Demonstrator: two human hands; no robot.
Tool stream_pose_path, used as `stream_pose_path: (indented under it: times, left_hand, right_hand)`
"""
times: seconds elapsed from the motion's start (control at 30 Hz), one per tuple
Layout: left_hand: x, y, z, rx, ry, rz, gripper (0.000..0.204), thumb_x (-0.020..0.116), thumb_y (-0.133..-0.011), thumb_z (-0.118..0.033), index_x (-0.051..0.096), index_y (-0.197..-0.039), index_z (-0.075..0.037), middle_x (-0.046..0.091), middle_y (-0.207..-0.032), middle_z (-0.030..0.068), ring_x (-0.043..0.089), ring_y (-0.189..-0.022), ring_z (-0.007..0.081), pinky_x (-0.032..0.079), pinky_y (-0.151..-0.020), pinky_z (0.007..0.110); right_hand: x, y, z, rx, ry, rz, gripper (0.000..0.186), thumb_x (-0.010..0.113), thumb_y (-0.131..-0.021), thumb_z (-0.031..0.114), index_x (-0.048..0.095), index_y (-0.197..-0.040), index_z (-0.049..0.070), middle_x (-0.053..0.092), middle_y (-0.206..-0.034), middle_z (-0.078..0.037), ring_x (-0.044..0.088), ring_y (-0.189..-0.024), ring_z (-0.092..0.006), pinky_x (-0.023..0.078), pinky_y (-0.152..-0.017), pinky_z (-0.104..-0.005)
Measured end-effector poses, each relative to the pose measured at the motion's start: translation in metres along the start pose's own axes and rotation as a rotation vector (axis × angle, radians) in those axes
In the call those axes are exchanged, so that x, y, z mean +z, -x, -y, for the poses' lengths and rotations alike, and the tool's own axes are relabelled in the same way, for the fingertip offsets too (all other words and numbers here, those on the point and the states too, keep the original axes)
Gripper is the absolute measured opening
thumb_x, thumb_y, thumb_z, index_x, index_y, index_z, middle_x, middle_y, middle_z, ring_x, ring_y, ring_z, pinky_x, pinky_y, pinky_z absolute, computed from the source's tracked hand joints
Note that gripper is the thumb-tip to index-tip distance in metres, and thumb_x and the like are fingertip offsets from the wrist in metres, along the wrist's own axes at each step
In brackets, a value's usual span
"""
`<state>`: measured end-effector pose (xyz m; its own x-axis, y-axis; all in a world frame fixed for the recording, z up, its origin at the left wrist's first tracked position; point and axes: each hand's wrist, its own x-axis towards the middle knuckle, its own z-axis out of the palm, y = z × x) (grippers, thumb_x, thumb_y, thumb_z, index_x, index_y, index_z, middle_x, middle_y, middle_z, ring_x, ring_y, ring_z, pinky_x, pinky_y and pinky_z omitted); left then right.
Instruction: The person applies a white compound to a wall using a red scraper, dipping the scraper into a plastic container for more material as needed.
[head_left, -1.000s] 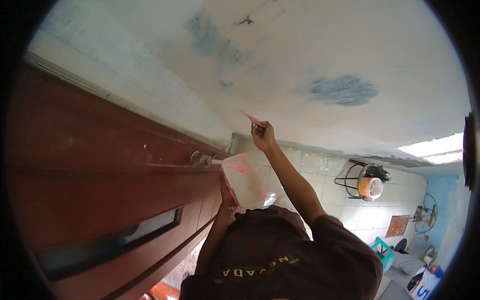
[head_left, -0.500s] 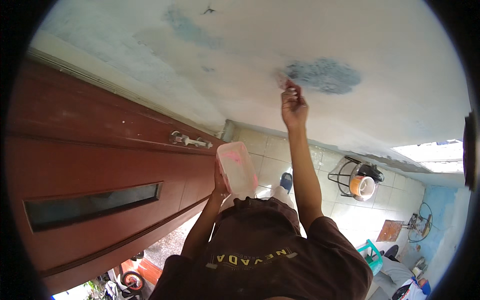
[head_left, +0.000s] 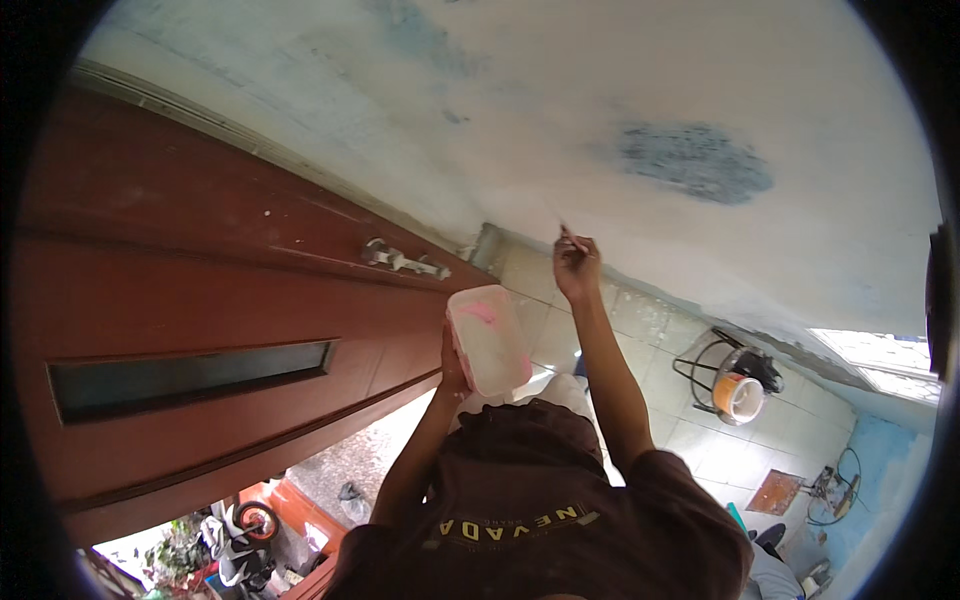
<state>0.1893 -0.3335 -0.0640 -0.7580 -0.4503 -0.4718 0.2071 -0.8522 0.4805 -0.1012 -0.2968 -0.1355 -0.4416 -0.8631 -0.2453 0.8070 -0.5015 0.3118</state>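
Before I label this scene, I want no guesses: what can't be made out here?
In the head view:
Left hand: some fingers hidden by the pale pink rectangular plastic tub.
Thin reddish tool: shape unclear, near edge-on, partly covered by the right hand.
Green plastic object: mostly hidden by the dark brown cloth sleeve.

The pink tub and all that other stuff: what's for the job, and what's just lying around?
In use:
pink-rimmed tub, in the left hand
thin tool, in the right hand

Probably just about the place:
black bag
reddish-brown square on the floor
motorbike outside

Can't be sure: orange-and-white bucket, untouched.
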Motion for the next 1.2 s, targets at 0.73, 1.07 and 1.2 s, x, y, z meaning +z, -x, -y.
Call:
stream_pose_path:
  times: [0.73,1.07,1.2]
  left_hand:
    - [-0.005,-0.077,0.001,-0.284,0.029,0.22,0.077,0.045,-0.094,-0.068,0.041,-0.148,-0.014,0.054,-0.141,0.0129,0.057,-0.126,0.0334,0.049,-0.103,0.058]
    - [0.049,-0.088,0.037,-0.3,0.114,0.263,0.073,0.053,-0.093,-0.065,0.044,-0.146,-0.015,0.056,-0.139,0.0123,0.058,-0.125,0.0345,0.05,-0.101,0.063]
    - [0.071,-0.074,0.042,-0.291,0.106,0.27,0.077,0.048,-0.092,-0.069,0.042,-0.148,-0.016,0.054,-0.141,0.0113,0.057,-0.127,0.0341,0.049,-0.102,0.063]
  right_hand:
    - [0.129,0.077,0.119,-0.521,0.049,0.234,0.031,0.047,-0.097,0.003,0.053,-0.117,-0.02,0.055,-0.088,-0.014,0.049,-0.072,-0.0156,0.049,-0.063,-0.0238]
    - [0.131,0.164,0.16,-0.692,0.298,0.153,0.037,0.045,-0.09,0.004,0.051,-0.119,-0.019,0.056,-0.079,-0.01,0.054,-0.065,-0.0121,0.054,-0.065,-0.0224]
    - [0.015,0.062,0.148,-0.381,0.206,-0.137,0.014,0.043,-0.093,0.008,0.053,-0.091,-0.002,0.059,-0.077,-0.013,0.055,-0.063,-0.0119,0.052,-0.06,-0.0234]
